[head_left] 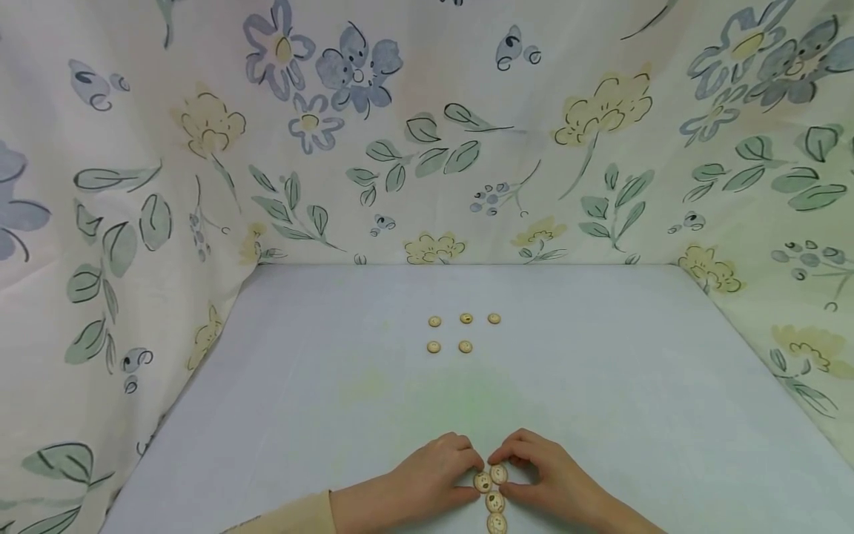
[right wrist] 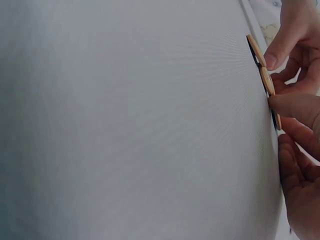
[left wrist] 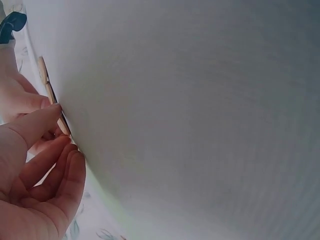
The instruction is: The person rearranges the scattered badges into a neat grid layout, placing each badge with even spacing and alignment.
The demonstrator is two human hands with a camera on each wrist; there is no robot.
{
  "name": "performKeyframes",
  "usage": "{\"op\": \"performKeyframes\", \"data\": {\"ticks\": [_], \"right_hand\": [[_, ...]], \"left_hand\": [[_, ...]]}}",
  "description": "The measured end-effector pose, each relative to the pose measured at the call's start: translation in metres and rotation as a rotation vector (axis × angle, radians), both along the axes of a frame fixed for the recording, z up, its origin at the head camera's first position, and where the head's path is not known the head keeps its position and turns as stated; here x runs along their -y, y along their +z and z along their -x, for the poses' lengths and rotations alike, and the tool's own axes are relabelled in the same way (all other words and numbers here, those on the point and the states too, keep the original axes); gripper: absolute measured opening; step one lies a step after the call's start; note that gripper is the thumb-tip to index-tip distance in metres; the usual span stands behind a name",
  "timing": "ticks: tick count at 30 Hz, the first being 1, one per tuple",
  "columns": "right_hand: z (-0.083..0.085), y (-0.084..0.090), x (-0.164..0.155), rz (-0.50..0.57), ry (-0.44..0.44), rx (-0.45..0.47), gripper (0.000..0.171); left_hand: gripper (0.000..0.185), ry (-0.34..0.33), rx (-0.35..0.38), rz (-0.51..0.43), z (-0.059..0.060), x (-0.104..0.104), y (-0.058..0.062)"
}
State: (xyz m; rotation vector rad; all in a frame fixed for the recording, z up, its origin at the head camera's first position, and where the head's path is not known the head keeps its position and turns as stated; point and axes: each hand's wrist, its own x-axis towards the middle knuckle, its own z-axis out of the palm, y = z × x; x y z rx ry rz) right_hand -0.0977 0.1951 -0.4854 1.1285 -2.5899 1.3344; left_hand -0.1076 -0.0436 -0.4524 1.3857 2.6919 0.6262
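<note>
We see four buttons (head_left: 495, 498) at the worktop's (head_left: 600, 386) near edge, between our hands. Our left hand (head_left: 437, 475) pinches one and our right hand (head_left: 543, 475) pinches its neighbour (the two touch). Five more buttons (head_left: 463, 331) lie well apart, farther out.

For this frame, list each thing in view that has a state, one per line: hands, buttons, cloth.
Left hand: fingers curled, fingertips touching a near button.
Right hand: fingers curled, fingertips at the near buttons.
Near buttons: four, lying flat, bunched between the hands.
Far buttons: five, flat, three in a row over two, untouched.
Table cover: spread flat, faint green stain.
Floral cloth: hung as backdrop, slightly creased.
</note>
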Motion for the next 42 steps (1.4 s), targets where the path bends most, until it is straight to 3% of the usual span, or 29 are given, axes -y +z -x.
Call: {"op": "performKeyframes", "data": {"ticks": [10,18,26,42], "right_hand": [[0.0007,-0.0014,-0.0003,0.022,0.016,-0.035,0.029],[0.0005,-0.0032,-0.0011,0.032,0.025,-0.041,0.029],[0.0004,-0.0011,-0.0004,0.027,0.025,-0.032,0.027],[0.0032,0.0038,0.0007,-0.012,0.046,-0.042,0.026]], "left_hand": [[0.015,-0.015,-0.043,-0.014,-0.0006,-0.0022,-0.003],[0.015,-0.013,-0.016,-0.019,0.0002,-0.0035,-0.006],[0.013,-0.027,-0.048,-0.029,-0.0001,-0.0048,-0.0058],[0.014,-0.004,-0.009,0.016,-0.0011,-0.0048,-0.0019]]}}
